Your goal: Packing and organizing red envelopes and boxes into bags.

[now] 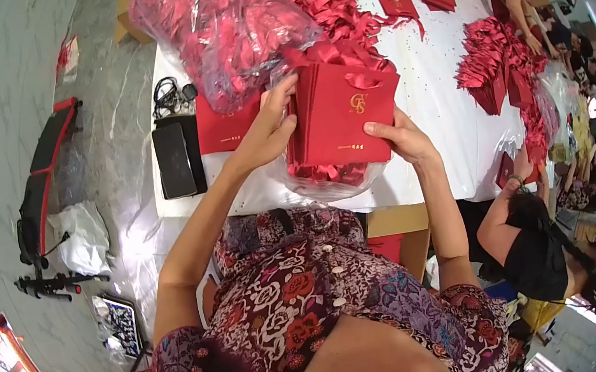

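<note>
A stack of small red paper gift bags (339, 128) with gold print and red ribbon handles is held up over the near table edge. My right hand (404, 137) grips the stack at its right side, thumb on the front bag and fingers hidden behind. At the stack's left edge is my left hand (273, 123), fingers stretched and thumb apart, with nothing visible in it; I cannot tell whether it touches the bags. Under the stack lies a clear plastic bag (330, 187) with red ribbon inside. Another red gift bag (213, 127) lies flat to the left.
A large clear sack of red ribbons (215, 22) fills the table's far left. A black phone (174, 159) and a coiled cable (167, 96) lie at the left edge. Across the white table (422, 78), other people handle red bags; bundled ribboned bags (486, 64) stand at right.
</note>
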Tool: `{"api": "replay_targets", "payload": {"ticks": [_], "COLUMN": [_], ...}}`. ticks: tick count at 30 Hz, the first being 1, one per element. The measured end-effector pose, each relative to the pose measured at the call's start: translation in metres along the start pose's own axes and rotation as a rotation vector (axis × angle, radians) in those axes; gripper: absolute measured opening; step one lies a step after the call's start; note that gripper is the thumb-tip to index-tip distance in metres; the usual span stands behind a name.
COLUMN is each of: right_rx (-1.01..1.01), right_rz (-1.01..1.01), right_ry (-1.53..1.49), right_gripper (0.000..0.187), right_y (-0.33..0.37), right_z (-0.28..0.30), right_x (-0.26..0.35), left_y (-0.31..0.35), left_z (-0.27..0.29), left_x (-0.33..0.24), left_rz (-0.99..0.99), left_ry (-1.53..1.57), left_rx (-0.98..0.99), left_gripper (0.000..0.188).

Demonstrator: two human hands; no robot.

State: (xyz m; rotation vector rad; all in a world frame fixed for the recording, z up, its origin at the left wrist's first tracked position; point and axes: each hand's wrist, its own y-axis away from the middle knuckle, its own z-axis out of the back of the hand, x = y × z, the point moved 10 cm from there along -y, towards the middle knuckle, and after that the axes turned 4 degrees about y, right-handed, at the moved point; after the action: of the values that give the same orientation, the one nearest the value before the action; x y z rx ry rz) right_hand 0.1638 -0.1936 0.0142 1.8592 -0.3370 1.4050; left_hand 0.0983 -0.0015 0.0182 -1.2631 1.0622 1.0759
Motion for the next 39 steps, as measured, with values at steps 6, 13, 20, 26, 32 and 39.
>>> {"api": "replay_targets", "payload": {"ticks": [6,13,20,26,32,39], "right_rx": [-0.091,-0.020,-0.060,-0.064,-0.097,-0.574], "right_rz": [0.008,0.053,0.074,0.137,0.045,0.414], "right_ry": [0.076,0.003,0.055,0.025,0.529,0.865], "right_gripper": [0.080,0.091,0.093,0.086,0.060,0.045], "right_y": [-0.006,-0.002,-0.001,0.005,0.019,0.028], "right_z": [0.001,-0.007,0.006,-0.004,0.003,0.058], "right_x": [0.006,-0.002,-0.024,-0.006,0.020,0.064], "left_y": [-0.006,-0.074,-0.026,-0.016,-0.009,-0.012], "left_z": [0.018,0.041,-0.091,-0.112,-0.108,-0.107], "left_x": [-0.073,-0.208,-0.141,-0.074,-0.073,-0.067], "left_rz": [-0.133,-0.381,-0.439,-0.337,-0.376,-0.357], "left_ry": [-0.524,-0.337,-0.668,-0.976,-1.004,-1.073], "left_rx": [-0.378,-0.455,0.132,0.252,0.212,0.229], "left_gripper": [0.053,0.049,0.047,0.077,0.077,0.079]}}
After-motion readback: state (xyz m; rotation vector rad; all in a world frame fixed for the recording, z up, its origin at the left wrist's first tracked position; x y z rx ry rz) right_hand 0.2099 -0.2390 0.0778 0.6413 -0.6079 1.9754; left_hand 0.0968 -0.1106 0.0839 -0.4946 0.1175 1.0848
